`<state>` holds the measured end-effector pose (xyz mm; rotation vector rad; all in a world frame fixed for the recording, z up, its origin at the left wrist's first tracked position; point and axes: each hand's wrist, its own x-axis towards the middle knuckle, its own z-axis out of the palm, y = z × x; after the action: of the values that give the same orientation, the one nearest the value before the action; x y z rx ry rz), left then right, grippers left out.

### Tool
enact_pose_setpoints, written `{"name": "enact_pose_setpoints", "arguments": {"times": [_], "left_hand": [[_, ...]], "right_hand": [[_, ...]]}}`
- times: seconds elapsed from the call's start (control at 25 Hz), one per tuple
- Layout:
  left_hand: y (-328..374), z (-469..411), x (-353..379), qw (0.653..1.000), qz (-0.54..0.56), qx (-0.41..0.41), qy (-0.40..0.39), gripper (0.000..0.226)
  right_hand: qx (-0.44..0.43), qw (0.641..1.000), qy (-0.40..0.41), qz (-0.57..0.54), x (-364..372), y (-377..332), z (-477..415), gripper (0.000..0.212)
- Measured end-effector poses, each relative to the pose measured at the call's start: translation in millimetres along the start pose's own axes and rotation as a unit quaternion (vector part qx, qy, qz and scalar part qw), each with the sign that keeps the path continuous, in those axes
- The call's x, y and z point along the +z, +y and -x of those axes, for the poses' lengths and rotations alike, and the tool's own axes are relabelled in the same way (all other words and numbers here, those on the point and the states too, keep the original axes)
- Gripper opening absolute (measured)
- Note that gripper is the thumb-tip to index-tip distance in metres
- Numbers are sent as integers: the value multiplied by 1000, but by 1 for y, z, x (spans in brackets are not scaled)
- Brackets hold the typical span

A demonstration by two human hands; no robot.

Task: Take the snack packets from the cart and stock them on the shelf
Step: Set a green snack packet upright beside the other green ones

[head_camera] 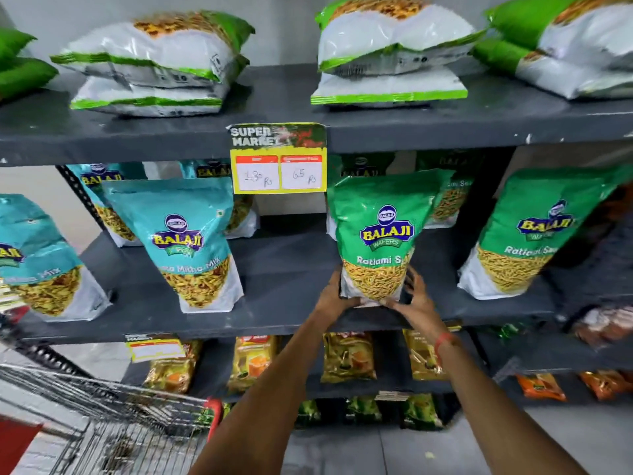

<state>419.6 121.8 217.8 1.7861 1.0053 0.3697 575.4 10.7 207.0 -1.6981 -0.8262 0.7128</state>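
A green Balaji Ratlami Sev packet (380,231) stands upright on the middle dark shelf (284,303). My left hand (334,293) grips its lower left side and my right hand (416,299) grips its lower right side. The wire cart (113,416) sits at the lower left; its contents are blurred. More green packets (534,234) stand to the right on the same shelf, and teal Balaji mix packets (191,241) stand to the left.
White-and-green packets (154,63) lie stacked on the top shelf. A yellow price tag (278,159) hangs from that shelf's edge. Gold and orange packets (347,356) fill the lower shelves. Bare shelf shows between the teal and green packets.
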Motion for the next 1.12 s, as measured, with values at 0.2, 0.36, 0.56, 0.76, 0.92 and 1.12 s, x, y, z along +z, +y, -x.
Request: {"name": "enact_pose_setpoints", "arguments": {"times": [0.2, 0.36, 0.56, 0.76, 0.92, 1.12], "left_hand": [[-2, 1, -5, 1000, 18, 2, -5, 88], [2, 6, -2, 999, 37, 32, -8, 108], [21, 45, 39, 968, -39, 158, 190, 93], [57, 38, 104, 924, -114, 331, 155, 66], [96, -1, 161, 966, -25, 258, 11, 69], [107, -66, 187, 987, 30, 122, -104, 99]], "right_hand": [[-12, 999, 23, 24, 7, 2, 2, 85], [-16, 998, 29, 46, 8, 2, 4, 96], [-128, 970, 175, 108, -5, -16, 24, 79], [-221, 911, 307, 164, -44, -13, 29, 54], [-120, 910, 388, 83, -104, 16, 20, 64], [29, 970, 238, 48, -166, 39, 3, 83]]}}
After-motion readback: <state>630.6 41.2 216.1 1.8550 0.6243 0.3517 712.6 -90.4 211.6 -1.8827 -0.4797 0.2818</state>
